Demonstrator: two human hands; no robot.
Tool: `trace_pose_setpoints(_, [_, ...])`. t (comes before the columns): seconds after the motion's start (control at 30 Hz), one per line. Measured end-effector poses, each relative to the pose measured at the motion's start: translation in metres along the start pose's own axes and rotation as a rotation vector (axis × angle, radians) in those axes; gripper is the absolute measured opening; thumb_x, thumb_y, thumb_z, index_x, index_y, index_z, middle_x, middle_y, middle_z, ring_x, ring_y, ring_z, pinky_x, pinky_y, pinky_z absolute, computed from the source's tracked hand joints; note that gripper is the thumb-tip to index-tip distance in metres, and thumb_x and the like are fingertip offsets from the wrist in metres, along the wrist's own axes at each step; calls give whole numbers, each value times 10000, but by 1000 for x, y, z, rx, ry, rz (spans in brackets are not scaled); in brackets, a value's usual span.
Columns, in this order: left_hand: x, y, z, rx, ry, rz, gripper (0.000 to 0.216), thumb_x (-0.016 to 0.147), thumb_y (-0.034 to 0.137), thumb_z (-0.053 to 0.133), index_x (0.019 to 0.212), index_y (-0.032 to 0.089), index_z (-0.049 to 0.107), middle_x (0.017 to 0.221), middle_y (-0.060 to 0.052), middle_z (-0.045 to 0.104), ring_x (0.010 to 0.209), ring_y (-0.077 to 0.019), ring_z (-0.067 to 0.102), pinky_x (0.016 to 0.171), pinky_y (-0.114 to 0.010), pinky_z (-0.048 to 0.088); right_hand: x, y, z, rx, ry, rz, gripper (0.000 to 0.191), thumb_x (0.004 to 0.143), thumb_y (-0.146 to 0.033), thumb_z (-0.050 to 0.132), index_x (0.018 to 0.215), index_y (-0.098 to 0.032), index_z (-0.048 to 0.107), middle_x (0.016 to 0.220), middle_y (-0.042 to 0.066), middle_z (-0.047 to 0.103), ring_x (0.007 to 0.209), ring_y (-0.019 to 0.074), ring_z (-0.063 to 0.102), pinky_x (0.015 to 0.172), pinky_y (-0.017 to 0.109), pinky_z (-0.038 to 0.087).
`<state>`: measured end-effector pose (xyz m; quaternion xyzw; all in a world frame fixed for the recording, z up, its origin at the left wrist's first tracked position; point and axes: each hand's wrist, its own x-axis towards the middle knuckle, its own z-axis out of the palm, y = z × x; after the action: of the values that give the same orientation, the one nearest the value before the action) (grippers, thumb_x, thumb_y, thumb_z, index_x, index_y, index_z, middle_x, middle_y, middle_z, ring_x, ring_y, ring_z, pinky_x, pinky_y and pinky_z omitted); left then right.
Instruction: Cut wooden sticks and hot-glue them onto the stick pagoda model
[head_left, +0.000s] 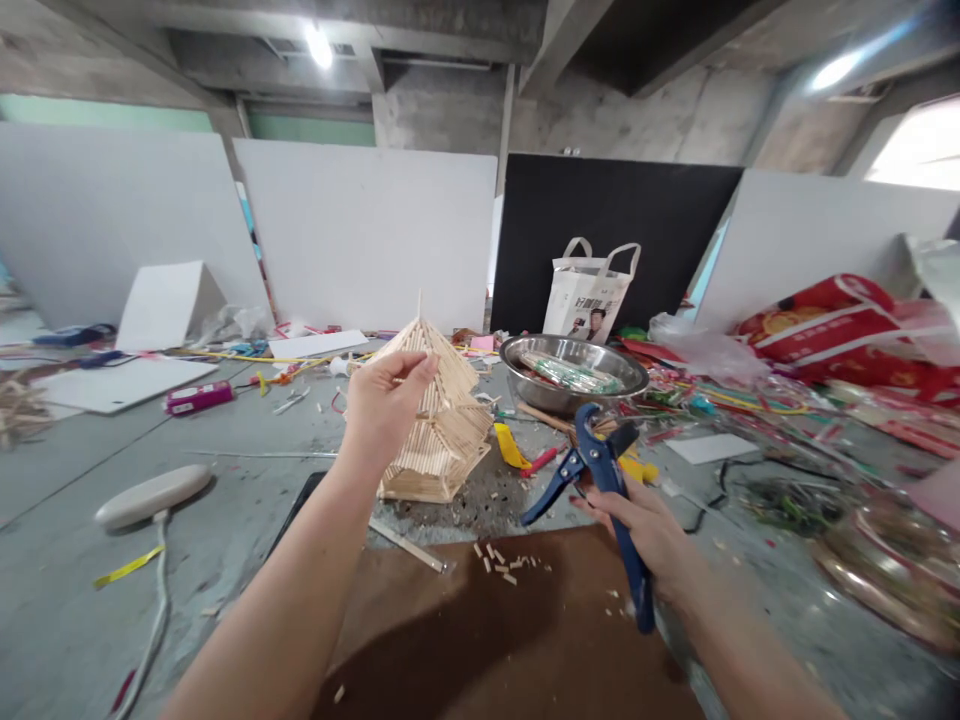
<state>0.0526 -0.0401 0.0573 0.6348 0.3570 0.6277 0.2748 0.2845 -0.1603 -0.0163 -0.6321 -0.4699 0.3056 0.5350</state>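
My left hand (pixel 391 405) is raised in front of a tiered model tower built of thin wooden sticks (pixel 444 440), hiding part of its roof. Its thumb and fingers are pinched together; what they hold, if anything, is too small to make out. A single stick points up from the tower's peak. On the right, my right hand (pixel 637 520) grips a blue ratchet pipe cutter (pixel 606 468), its handles spread apart. Several short cut bits of stick (pixel 504 565) lie on the brown mat (pixel 450 640) between my forearms.
A steel bowl (pixel 637 378) holding plastic-wrapped packets stands behind the cutter, with a white tote bag (pixel 589 295) beyond. At left lie a white corded device (pixel 154 497) and a purple box (pixel 199 398). Red packaging (pixel 840 330) and scraps crowd the right.
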Motion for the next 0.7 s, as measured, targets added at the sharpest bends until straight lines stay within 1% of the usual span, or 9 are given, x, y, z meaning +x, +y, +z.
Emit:
trace_pose_setpoints(0.07, [-4,-10,1,-32,11,-75,235,643,357,594,741,153,654,624,-4,605,553,-78,491,508,-192,382,7,2,-9,-492,73,-193,264,676,-279,460,889,-169,572,836,81,630,870,267,563,776,423,436])
trace_pose_setpoints(0.13, [-7,-16,2,-57,-5,-139,235,621,357,612,724,150,652,582,6,584,515,-70,472,490,-190,375,13,8,-13,-865,76,-417,439,707,-235,393,1130,-146,468,1062,113,576,1027,271,493,836,415,403])
trace_pose_setpoints(0.2, [-9,-18,2,-59,-20,-161,235,613,359,620,722,154,653,554,13,571,494,-68,460,472,-188,364,17,17,-14,-1107,31,-595,561,707,-174,365,1264,-124,315,1209,128,480,1113,252,427,880,399,375])
trace_pose_setpoints(0.23, [-10,-18,2,-52,-27,-156,236,613,361,620,729,158,655,550,13,570,491,-69,458,465,-187,359,18,22,-14,-1194,0,-644,591,696,-147,365,1281,-109,285,1233,139,455,1122,248,420,887,397,371])
trace_pose_setpoints(0.27, [-10,-16,2,-41,-27,-144,238,618,363,616,734,160,657,549,12,571,490,-70,458,460,-186,355,18,27,-13,-1263,-36,-668,601,683,-123,367,1279,-95,288,1233,151,453,1118,248,425,889,397,370])
trace_pose_setpoints(0.37, [-11,-11,1,-1,-51,-108,234,652,365,585,737,160,660,563,6,583,500,-72,465,456,-182,352,19,37,-10,-1386,-167,-660,563,671,-90,364,1234,-68,369,1204,168,480,1102,248,440,900,407,358])
trace_pose_setpoints(0.43, [-12,-9,0,24,-74,-84,228,677,356,561,735,160,660,578,1,588,519,-76,476,462,-180,356,19,40,-8,-1405,-242,-632,510,702,-106,364,1208,-65,411,1197,168,487,1105,248,436,916,420,338])
trace_pose_setpoints(0.57, [-14,-8,2,49,-103,-50,232,699,356,537,731,161,657,584,-6,587,553,-92,495,465,-184,357,21,46,-7,-1334,-314,-584,452,770,-253,414,1196,-105,443,1211,162,477,1114,272,425,900,453,347])
trace_pose_setpoints(0.7, [-14,-10,3,75,-124,-39,221,692,353,544,719,163,654,573,-6,583,533,-93,487,453,-191,351,23,55,-6,-1219,-349,-559,461,749,-373,478,1147,-140,504,1201,170,484,1103,308,429,886,486,345])
